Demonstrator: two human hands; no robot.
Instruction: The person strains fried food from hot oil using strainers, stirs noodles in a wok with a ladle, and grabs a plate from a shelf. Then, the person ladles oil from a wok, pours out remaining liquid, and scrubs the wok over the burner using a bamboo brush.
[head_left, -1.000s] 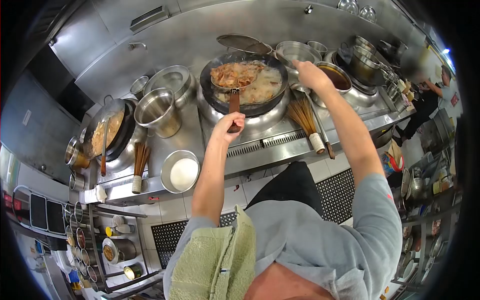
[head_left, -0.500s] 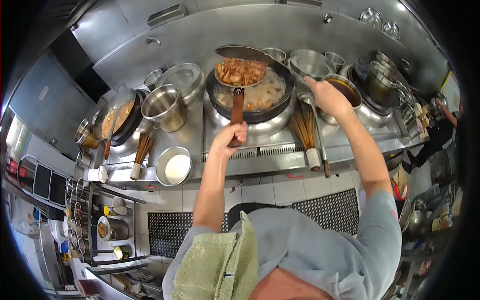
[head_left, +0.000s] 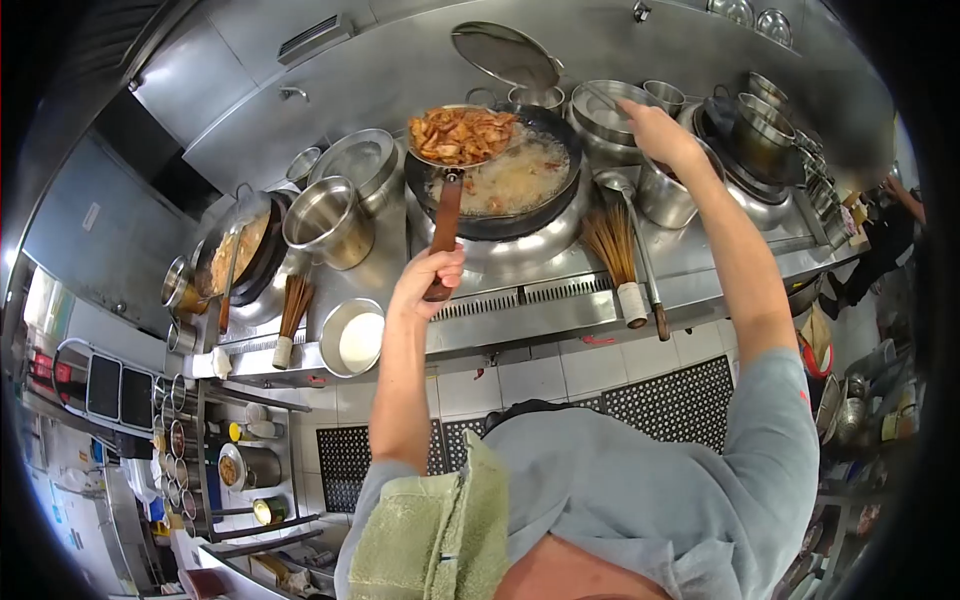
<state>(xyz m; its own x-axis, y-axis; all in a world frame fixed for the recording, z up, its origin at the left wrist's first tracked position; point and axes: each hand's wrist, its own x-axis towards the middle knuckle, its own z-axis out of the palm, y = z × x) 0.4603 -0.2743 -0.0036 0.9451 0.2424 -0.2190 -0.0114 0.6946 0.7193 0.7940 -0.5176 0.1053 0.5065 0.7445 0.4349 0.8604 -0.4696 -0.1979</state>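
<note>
My left hand (head_left: pixel 428 278) grips the wooden handle of a strainer (head_left: pixel 453 215), its fingers wrapped round it. Browned fried pieces (head_left: pixel 462 135) are heaped in the strainer, over the left part of a black wok (head_left: pixel 490 228). Bubbling oil (head_left: pixel 510 180) with a few bits in it fills the wok. My right hand (head_left: pixel 660 135) is closed round the end of a thin metal handle. That handle runs left to a broad round metal skimmer (head_left: pixel 500 52), tilted behind the wok near a small pot (head_left: pixel 537 97). Below my right hand stands a deep metal pot (head_left: pixel 668 195).
A ladle (head_left: pixel 640 245) and a bamboo brush (head_left: pixel 615 255) lie right of the wok. On the left are a metal pot (head_left: pixel 328 225), another brush (head_left: pixel 291 310), a bowl of white contents (head_left: pixel 352 340) and a second wok (head_left: pixel 240 250). Another person (head_left: pixel 880 250) stands far right.
The skimmer has swung up and back from above the strainer, with my right hand rising. My left hand and the filled strainer have shifted slightly left as the view tilted.
</note>
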